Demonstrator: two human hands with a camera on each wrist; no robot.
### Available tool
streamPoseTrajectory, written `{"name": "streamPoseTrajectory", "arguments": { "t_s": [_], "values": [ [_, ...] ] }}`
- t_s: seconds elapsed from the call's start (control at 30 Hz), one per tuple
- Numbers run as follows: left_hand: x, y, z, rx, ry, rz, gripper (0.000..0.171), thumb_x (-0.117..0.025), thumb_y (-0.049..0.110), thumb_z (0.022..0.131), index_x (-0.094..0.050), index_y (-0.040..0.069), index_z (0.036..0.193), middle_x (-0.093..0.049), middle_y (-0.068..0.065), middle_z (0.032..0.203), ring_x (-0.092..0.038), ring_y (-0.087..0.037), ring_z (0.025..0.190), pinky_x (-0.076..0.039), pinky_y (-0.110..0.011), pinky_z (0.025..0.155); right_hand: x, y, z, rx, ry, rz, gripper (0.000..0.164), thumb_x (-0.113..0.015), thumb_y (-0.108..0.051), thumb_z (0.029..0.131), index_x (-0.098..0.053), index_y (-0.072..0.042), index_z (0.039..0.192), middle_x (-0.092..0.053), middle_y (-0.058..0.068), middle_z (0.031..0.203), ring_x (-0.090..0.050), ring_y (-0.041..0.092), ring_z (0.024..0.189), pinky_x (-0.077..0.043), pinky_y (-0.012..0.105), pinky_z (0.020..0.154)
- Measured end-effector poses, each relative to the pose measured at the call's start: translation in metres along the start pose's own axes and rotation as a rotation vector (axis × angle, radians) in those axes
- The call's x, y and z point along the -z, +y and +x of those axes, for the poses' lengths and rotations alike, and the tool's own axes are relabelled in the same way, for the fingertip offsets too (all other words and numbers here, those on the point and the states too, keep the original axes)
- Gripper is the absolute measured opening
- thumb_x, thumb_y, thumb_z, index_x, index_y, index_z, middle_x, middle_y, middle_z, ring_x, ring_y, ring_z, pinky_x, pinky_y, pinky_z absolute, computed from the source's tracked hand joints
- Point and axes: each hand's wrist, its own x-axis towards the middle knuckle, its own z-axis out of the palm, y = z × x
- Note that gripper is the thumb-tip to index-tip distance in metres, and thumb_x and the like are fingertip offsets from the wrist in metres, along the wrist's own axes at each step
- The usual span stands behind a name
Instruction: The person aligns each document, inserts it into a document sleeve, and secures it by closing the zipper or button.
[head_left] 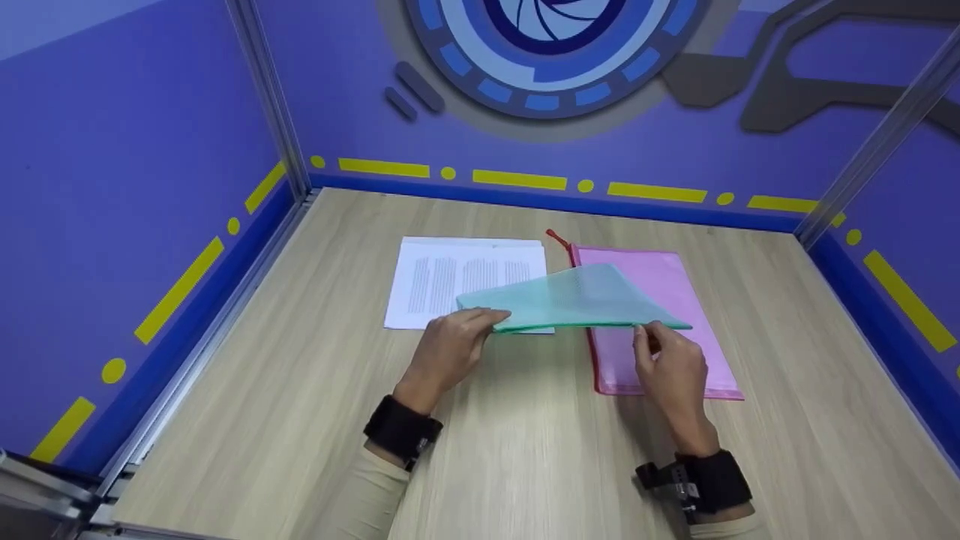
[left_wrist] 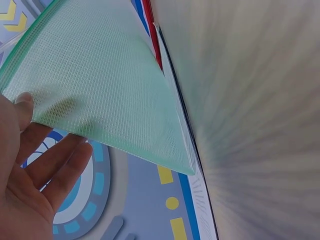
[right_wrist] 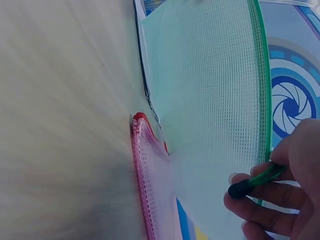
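Observation:
A green mesh zip pouch (head_left: 562, 300) is held tilted above the table, its zip edge towards me. My left hand (head_left: 450, 346) grips its left corner, thumb on one face and fingers behind (left_wrist: 62, 170). At the zip edge's right part, my right hand (head_left: 675, 367) pinches the green zip pull (right_wrist: 241, 189), whose dark end sticks out between the fingers. Under the pouch lies a pink mesh zip pouch (head_left: 660, 274) with a red zip and pull. A stack of printed paper (head_left: 433, 274) lies to its left, partly covered by the green pouch in the head view.
The wood-grain table (head_left: 315, 390) is bounded by blue-purple panels (head_left: 150, 150) on the left, back and right. Metal posts (head_left: 266, 97) stand at the back corners. Each wrist wears a black strap (head_left: 401, 429) with a small camera.

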Motion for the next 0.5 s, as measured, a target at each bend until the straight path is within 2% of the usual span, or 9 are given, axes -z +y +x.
{"name": "streamPoseTrajectory", "arguments": {
  "t_s": [0.2, 0.5],
  "values": [
    [0.001, -0.001, 0.0, 0.025, 0.016, -0.001, 0.03, -0.067, 0.002, 0.103, -0.077, 0.014, 0.128, -0.078, -0.003, 0.117, -0.075, -0.017, 0.107, -0.062, -0.034, 0.085, 0.001, 0.003, 0.001, -0.017, -0.001, -0.019, 0.018, -0.07, -0.003, 0.098, -0.07, 0.0, 0.08, -0.067, 0.011, 0.068, -0.065, 0.025, 0.06, -0.048, 0.042, 0.053],
    [0.001, -0.004, 0.001, 0.127, 0.106, 0.034, 0.028, -0.068, -0.003, 0.1, -0.079, 0.014, 0.12, -0.079, -0.001, 0.114, -0.075, -0.016, 0.106, -0.062, -0.033, 0.084, 0.004, 0.012, 0.002, -0.048, 0.045, -0.026, 0.017, -0.069, -0.004, 0.098, -0.071, 0.0, 0.081, -0.067, 0.011, 0.068, -0.064, 0.024, 0.06, -0.045, 0.038, 0.054]
  ]
}}
